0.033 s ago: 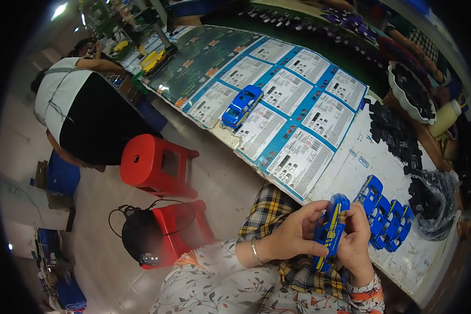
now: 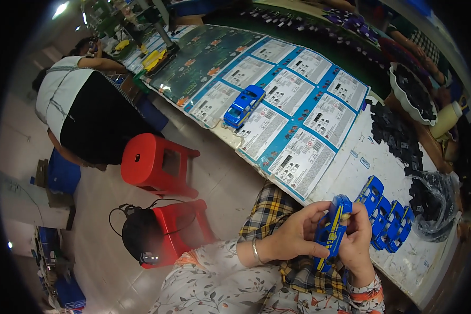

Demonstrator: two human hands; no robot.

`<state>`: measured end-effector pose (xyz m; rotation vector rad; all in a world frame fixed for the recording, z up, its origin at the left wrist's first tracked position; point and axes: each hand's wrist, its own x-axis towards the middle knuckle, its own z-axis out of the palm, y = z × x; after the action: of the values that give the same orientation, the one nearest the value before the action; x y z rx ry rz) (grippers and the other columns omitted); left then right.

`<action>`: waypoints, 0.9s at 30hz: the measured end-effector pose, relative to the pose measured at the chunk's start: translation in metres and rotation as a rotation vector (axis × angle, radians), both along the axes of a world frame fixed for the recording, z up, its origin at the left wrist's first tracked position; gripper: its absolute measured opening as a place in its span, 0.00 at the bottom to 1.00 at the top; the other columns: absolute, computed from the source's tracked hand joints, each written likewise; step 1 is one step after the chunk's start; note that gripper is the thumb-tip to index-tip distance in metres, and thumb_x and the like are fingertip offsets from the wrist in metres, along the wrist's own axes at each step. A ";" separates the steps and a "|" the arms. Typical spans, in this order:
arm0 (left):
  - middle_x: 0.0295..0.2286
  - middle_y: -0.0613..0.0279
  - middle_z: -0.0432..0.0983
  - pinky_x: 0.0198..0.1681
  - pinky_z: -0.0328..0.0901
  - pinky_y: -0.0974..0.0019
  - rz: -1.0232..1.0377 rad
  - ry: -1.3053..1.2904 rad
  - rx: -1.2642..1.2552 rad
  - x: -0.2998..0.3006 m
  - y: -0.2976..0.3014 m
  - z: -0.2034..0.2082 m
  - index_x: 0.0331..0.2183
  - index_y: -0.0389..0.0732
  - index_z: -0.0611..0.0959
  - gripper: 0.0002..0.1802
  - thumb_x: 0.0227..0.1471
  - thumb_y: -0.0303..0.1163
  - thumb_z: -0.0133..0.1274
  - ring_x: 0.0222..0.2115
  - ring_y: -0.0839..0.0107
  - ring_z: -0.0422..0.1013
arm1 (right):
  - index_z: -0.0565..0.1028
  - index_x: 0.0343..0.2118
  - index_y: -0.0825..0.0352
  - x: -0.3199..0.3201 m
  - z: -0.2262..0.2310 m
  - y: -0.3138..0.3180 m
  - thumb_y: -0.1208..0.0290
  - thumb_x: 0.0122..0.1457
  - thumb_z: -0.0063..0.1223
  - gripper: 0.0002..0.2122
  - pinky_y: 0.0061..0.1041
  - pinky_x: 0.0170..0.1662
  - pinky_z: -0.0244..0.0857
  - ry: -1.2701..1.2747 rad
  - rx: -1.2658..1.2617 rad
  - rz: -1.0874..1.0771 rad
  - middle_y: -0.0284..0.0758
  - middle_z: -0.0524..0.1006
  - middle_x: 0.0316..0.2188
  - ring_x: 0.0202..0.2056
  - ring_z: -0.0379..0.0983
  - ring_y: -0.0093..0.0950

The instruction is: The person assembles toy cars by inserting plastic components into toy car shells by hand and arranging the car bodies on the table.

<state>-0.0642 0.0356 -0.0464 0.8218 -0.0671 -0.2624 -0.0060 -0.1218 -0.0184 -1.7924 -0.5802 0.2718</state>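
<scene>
A blue toy car body (image 2: 331, 233) with yellow side markings is held on edge between my two hands, above my lap. My left hand (image 2: 297, 235) grips it from the left, thumb pressed near its lower end. From the right, my right hand (image 2: 357, 238) closes its fingers round it; some fingertips are hidden behind the toy. Just right of my right hand, several blue toy car bodies (image 2: 383, 217) lie in a row on the table. Farther off, one blue toy car (image 2: 243, 106) rests on the printed sheet (image 2: 311, 120).
Black plastic parts (image 2: 395, 133) are heaped along the table's right side, by a clear plastic bag (image 2: 445, 204) and a white scalloped bowl (image 2: 403, 89). Two red stools (image 2: 141, 162) stand at left, one bearing a black bag (image 2: 140, 235). Another person (image 2: 83, 110) bends beyond them.
</scene>
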 end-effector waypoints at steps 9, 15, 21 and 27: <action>0.52 0.56 0.59 0.51 0.61 0.64 -0.003 -0.086 0.039 0.001 0.012 0.012 0.58 0.40 0.53 0.53 0.32 0.11 0.61 0.52 0.66 0.60 | 0.64 0.43 0.69 0.005 0.001 0.007 0.82 0.52 0.50 0.15 0.16 0.23 0.59 0.066 0.098 0.070 0.34 0.71 0.32 0.23 0.64 0.16; 0.52 0.57 0.60 0.53 0.59 0.63 -0.039 0.018 0.015 -0.003 0.017 0.015 0.58 0.40 0.53 0.53 0.31 0.11 0.61 0.52 0.66 0.60 | 0.68 0.38 0.70 0.010 0.011 0.009 0.77 0.50 0.50 0.11 0.28 0.28 0.61 -0.188 -0.089 0.110 0.40 0.66 0.26 0.25 0.66 0.35; 0.50 0.59 0.62 0.52 0.60 0.66 0.014 -0.141 -0.041 -0.007 -0.002 -0.011 0.58 0.40 0.53 0.51 0.34 0.16 0.62 0.50 0.70 0.62 | 0.69 0.32 0.71 0.003 0.001 -0.002 0.79 0.45 0.46 0.09 0.31 0.29 0.60 -0.343 -0.211 0.075 0.42 0.67 0.24 0.27 0.66 0.41; 0.49 0.55 0.63 0.51 0.61 0.66 -0.065 -0.041 -0.113 -0.002 -0.001 0.007 0.57 0.36 0.52 0.50 0.34 0.20 0.63 0.49 0.71 0.62 | 0.70 0.36 0.70 0.001 -0.015 -0.006 0.62 0.56 0.48 0.14 0.25 0.30 0.63 -0.170 -0.078 0.023 0.37 0.70 0.27 0.27 0.71 0.29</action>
<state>-0.0659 0.0345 -0.0394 0.7133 -0.1457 -0.3004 -0.0048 -0.1282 -0.0330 -1.8969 -0.7198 0.1601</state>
